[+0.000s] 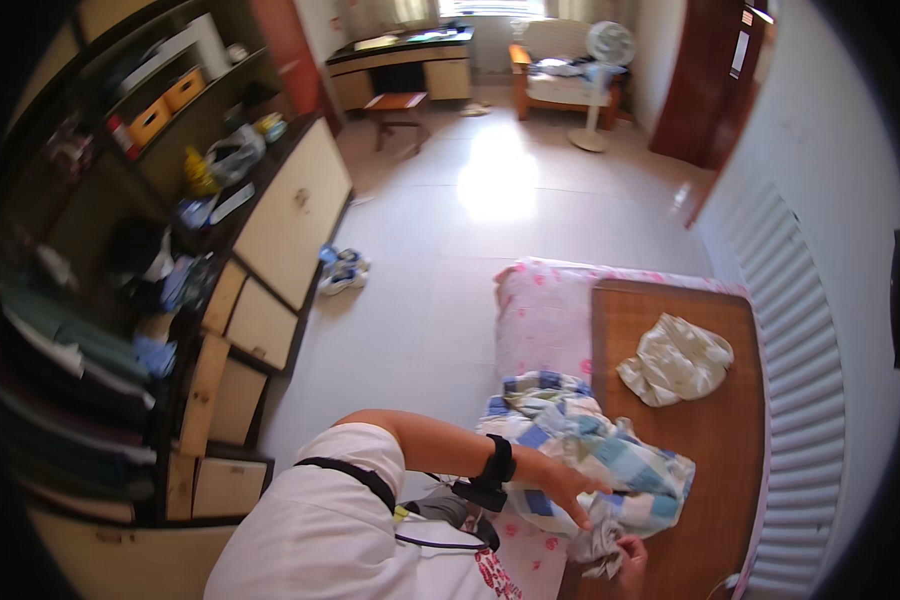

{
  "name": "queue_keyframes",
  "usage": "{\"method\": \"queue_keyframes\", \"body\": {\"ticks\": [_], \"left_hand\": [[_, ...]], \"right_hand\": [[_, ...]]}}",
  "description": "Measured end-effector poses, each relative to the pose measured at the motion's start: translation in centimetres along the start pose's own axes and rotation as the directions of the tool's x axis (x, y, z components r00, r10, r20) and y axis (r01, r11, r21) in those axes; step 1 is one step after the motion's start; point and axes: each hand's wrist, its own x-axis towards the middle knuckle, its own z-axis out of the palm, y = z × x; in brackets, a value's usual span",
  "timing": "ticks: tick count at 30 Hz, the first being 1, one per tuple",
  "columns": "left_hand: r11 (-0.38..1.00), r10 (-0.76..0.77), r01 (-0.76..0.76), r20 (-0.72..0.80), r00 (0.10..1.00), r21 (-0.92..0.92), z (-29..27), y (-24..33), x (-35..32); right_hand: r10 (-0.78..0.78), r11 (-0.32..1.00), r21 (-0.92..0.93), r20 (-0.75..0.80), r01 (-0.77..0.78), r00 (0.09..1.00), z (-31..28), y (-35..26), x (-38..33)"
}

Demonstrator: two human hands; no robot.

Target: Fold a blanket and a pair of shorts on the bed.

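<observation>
Sunlit white floor tiles [470, 220] fill the middle of a bedroom. Along the left wall runs a dark wooden shelving unit [120, 300] with pale cabinet doors; its open compartments hold folded clothes in the lower left, two orange storage boxes [165, 105] on an upper shelf, and loose clutter on the ledge beside them. A pair of sneakers [343, 270] lies on the floor just beside the cabinet front. Farther back stand a dark desk [400, 60], a small wooden stool [395, 105] and a white pedestal fan [600, 80].

On the right is a bed [545, 320] with a pink flowered sheet, its right part covered by a brown woven mat [710, 440]. At the near edge of the bed lies a blue, white and green checked cloth [580, 440], crumpled and bunched, not yet flattened or folded as far as can be judged. The left hand [570, 490] rests on top of it with fingers spread, pressing rather than gripping. The right hand [630, 560], at the bed's near edge, pinches a grey hanging corner of the same cloth. Nearer the mat's far edge, well apart, sits a pale patterned crumpled garment [675, 360], untouched.
</observation>
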Motion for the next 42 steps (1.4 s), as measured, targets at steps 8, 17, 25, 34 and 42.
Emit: {"method": "queue_keyframes", "body": {"ticks": [8, 17, 25, 34, 42], "left_hand": [[0.869, -0.233, -0.090, -0.562, 0.794, -0.487, 1.0, -1.4, -12.4], [0.821, -0.547, -0.087, -0.822, 0.160, -0.564, 1.4, -6.0, -37.8], [0.651, -0.743, -0.586, -0.563, -0.361, -0.484, 2.7, -15.2, -54.0], [0.606, -0.769, -0.690, -0.511, -0.384, -0.395, -5.4, -23.2, -71.2], [0.566, -0.775, -0.738, -0.544, -0.322, -0.369, -14.1, -28.7, -78.4]], "right_hand": [[-0.242, 0.950, -0.052, 0.507, 0.309, 0.828, 14.9, -3.5, 6.3], [-0.017, 0.995, -0.076, 0.458, 0.058, 0.889, 13.7, 1.0, 10.2], [0.171, 0.981, -0.101, 0.028, -0.167, 0.985, 6.8, 7.6, 12.1], [-0.095, 0.883, -0.430, 0.233, 0.190, 0.968, 18.4, 10.5, 15.7], [0.174, 0.979, -0.108, -0.014, -0.175, 0.985, 35.9, 5.6, 19.2]]}}
